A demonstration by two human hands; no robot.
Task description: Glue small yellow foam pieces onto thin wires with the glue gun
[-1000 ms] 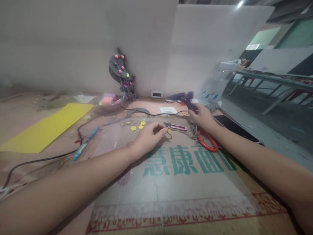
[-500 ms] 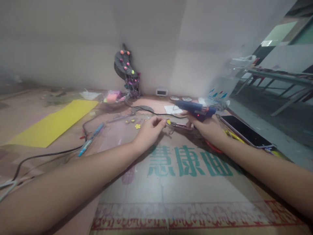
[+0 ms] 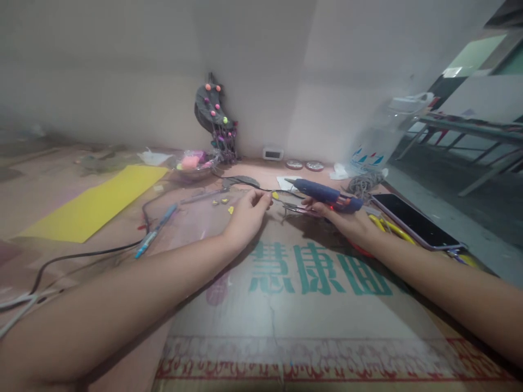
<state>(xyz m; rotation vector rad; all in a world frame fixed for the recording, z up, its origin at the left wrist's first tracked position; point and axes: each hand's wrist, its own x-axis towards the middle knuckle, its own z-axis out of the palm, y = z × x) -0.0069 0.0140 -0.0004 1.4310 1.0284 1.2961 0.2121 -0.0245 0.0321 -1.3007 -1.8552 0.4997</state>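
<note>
My left hand (image 3: 247,218) is closed in a pinch, with a small yellow piece (image 3: 275,195) at its fingertips. A blue hot glue gun (image 3: 321,191) rests in my right hand (image 3: 347,218), its nozzle pointing left and a red light lit on its body. Below the gun, slim metal tweezers (image 3: 299,209) stick out from the fingers of that same hand, their tips left of it near the yellow piece. Small yellow pieces (image 3: 224,201) lie on the table beyond my left hand, one partly hidden by it.
Printed cardboard (image 3: 302,321) covers the table before me. At left lie yellow paper (image 3: 98,201), a blue pen (image 3: 156,230) and a black cord (image 3: 85,256). A dark moon-shaped ornament (image 3: 211,109) leans on the wall. A phone (image 3: 417,220), grey yarn (image 3: 362,185) and a bottle (image 3: 376,136) stand right.
The yellow piece has come away from the tweezer tips and shifted slightly up and left with my left fingers. The glue gun has dropped slightly and its nozzle shows more plainly.
</note>
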